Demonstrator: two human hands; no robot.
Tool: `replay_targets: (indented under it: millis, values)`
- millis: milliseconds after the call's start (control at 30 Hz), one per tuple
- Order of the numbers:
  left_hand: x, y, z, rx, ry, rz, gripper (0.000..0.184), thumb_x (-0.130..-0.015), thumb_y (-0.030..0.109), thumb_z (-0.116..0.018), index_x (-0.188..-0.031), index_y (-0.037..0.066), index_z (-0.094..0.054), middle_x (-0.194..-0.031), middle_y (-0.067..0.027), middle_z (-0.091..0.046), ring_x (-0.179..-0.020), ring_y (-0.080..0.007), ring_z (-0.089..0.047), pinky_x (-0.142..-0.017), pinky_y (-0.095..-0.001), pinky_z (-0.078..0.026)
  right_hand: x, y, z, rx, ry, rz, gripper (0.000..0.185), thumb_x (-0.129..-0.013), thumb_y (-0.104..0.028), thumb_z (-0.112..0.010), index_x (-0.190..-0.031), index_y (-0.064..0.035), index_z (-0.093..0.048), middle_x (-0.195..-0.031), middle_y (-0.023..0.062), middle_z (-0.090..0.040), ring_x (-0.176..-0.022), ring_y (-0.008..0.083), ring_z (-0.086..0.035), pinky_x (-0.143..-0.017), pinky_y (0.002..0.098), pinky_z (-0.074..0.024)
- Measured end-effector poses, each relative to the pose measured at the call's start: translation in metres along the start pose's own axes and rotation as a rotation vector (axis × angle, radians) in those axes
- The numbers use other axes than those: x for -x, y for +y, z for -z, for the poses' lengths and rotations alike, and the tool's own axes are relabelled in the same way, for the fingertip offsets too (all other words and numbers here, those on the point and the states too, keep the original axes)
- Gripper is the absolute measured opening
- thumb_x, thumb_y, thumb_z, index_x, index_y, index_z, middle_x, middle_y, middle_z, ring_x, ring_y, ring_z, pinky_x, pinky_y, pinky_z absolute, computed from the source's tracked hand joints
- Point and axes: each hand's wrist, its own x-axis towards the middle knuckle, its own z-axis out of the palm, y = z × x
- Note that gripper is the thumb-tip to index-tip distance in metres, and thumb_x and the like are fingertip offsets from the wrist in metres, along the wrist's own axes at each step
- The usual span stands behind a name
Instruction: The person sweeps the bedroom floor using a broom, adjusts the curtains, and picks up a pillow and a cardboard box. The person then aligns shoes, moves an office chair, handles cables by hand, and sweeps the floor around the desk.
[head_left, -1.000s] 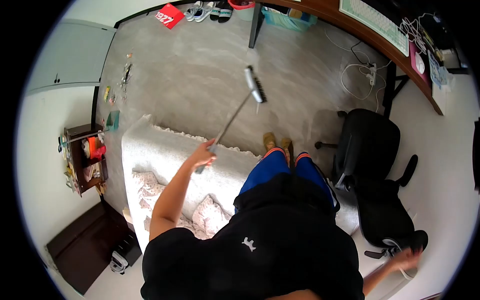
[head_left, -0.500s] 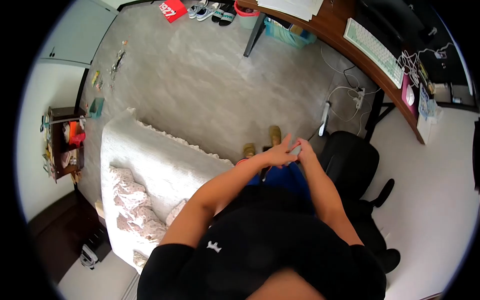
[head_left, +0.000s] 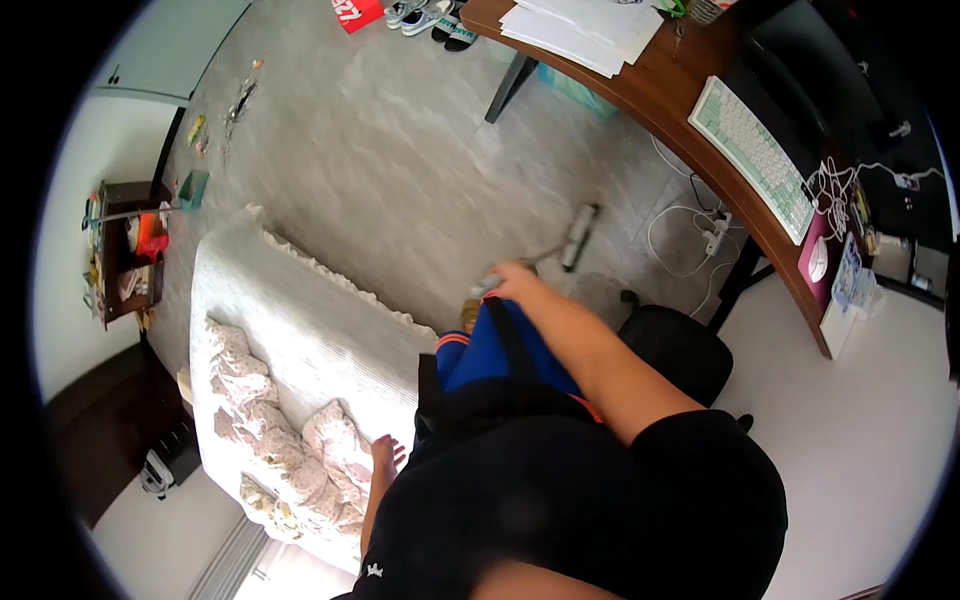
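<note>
My right hand (head_left: pixel 515 280) is wrapped round the grey handle of a mop (head_left: pixel 579 238), in front of my blue shorts. The handle runs away from me to a narrow, pale head with dark ends, which is close to the floor and slightly blurred. My left hand (head_left: pixel 387 455) holds nothing. It hangs beside my body with its fingers apart, over the edge of the bed (head_left: pixel 300 280). Crumpled patterned bedding (head_left: pixel 285 430) is nearest to it.
A black chair (head_left: pixel 678 350) stands to my right, beneath the curved desk (head_left: pixel 650 110) with its keyboard (head_left: pixel 755 150). White cables and a power strip (head_left: pixel 716 238) lie on the floor. Small litter (head_left: pixel 240 105) lies far left, near a green dustpan (head_left: pixel 193 190). Shoes (head_left: pixel 425 15) are at the back.
My hands have parted: the left has dropped back beside the bed and the right keeps the mop. The mop head has moved left, and my view has turned slightly.
</note>
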Motion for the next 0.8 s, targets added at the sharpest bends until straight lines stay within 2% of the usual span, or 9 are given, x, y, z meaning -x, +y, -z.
replay_targets:
  millis: [67,133,233,333,433,467,500,700,800]
  values:
    - [-0.096,-0.115,0.031,0.141,-0.094,-0.109,0.034,-0.078,0.007,-0.046,-0.111,-0.001,-0.046,-0.092,-0.0090,-0.055,-0.080,-0.0250,-0.057,-0.070,-0.0349,-0.047,-0.051,0.038,-0.024,0.918,-0.379,0.881,0.008,-0.076,-0.009,-0.049,-0.068,-0.0062,-0.050,-0.060,0.0069,-0.045,-0.061,0.0199,-0.049,-0.059,0.0314,-0.0440]
    - [-0.058,-0.121,0.001,-0.116,-0.038,-0.124,0.033,-0.078,0.007,-0.048,-0.110,-0.001,-0.048,-0.090,-0.0086,-0.056,-0.079,-0.0224,-0.056,-0.070,-0.0327,-0.046,-0.067,0.055,-0.049,1.235,-0.669,1.278,0.013,-0.077,-0.009,-0.048,-0.065,-0.0057,-0.048,-0.053,0.0059,-0.043,-0.050,0.0193,-0.045,-0.051,0.0313,-0.0406]
    - [-0.027,-0.084,-0.033,-0.462,-0.105,-0.454,0.031,-0.078,0.008,-0.050,-0.107,-0.001,-0.050,-0.088,-0.0080,-0.058,-0.079,-0.0185,-0.056,-0.070,-0.0293,-0.045,-0.015,0.045,-0.092,0.799,-0.691,0.784,0.020,-0.077,-0.003,-0.046,-0.058,-0.0048,-0.040,-0.048,0.0043,-0.039,-0.038,0.0153,-0.036,-0.039,0.0293,-0.0331]
    - [0.026,0.008,-0.070,-0.568,-0.131,-0.753,0.029,-0.078,0.009,-0.052,-0.105,-0.001,-0.053,-0.086,-0.0074,-0.059,-0.078,-0.0147,-0.055,-0.070,-0.0260,-0.044,0.047,-0.011,-0.117,0.314,-0.392,-0.174,0.030,-0.080,-0.007,-0.047,-0.053,-0.0105,-0.034,-0.047,0.0012,-0.039,-0.037,0.0108,-0.035,-0.038,0.0261,-0.0306]
    - [0.083,0.093,-0.109,-0.076,-0.121,-0.325,0.036,-0.077,0.013,-0.055,-0.111,0.004,-0.050,-0.086,-0.0039,-0.055,-0.078,-0.0145,-0.053,-0.067,-0.0256,-0.043,0.095,0.003,-0.098,0.418,-0.311,0.134,0.028,-0.081,-0.011,-0.048,-0.055,-0.0087,-0.038,-0.046,0.0008,-0.039,-0.037,0.0111,-0.036,-0.037,0.0242,-0.0301]
    - [0.075,0.097,-0.111,-0.022,-0.189,-0.285,0.039,-0.077,0.015,-0.055,-0.113,0.004,-0.048,-0.090,-0.0055,-0.055,-0.081,-0.0162,-0.053,-0.071,-0.0263,-0.043,0.119,0.016,-0.081,0.627,-0.309,0.446,0.021,-0.081,-0.012,-0.049,-0.061,-0.0056,-0.044,-0.046,0.0003,-0.038,-0.037,0.0102,-0.037,-0.036,0.0212,-0.0295]
    - [0.064,0.100,-0.113,0.035,-0.255,-0.247,0.041,-0.076,0.018,-0.056,-0.115,0.004,-0.047,-0.093,-0.0072,-0.055,-0.084,-0.0179,-0.053,-0.074,-0.0271,-0.043,0.152,0.025,-0.070,0.578,-0.257,0.474,0.017,-0.080,-0.010,-0.050,-0.065,-0.0040,-0.045,-0.048,0.0009,-0.039,-0.038,0.0096,-0.038,-0.035,0.0202,-0.0291]
    - [-0.002,0.086,-0.177,-0.826,-0.351,-0.589,0.051,-0.078,0.034,-0.053,-0.118,0.003,-0.044,-0.110,-0.0226,-0.049,-0.104,-0.0351,-0.047,-0.089,-0.0382,-0.037,0.239,0.016,0.007,0.194,0.073,0.503,0.013,-0.074,-0.001,-0.052,-0.074,-0.0046,-0.039,-0.057,0.0038,-0.040,-0.039,0.0098,-0.036,-0.032,0.0222,-0.0317]
    - [-0.011,0.090,-0.214,-0.978,-0.357,-0.520,0.054,-0.078,0.039,-0.050,-0.118,0.004,-0.043,-0.119,-0.0258,-0.040,-0.110,-0.0382,-0.041,-0.092,-0.0405,-0.034,0.225,-0.034,0.045,0.104,0.156,0.491,0.011,-0.077,-0.006,-0.048,-0.069,-0.0055,-0.040,-0.056,0.0031,-0.039,-0.039,0.0110,-0.037,-0.033,0.0243,-0.0316]
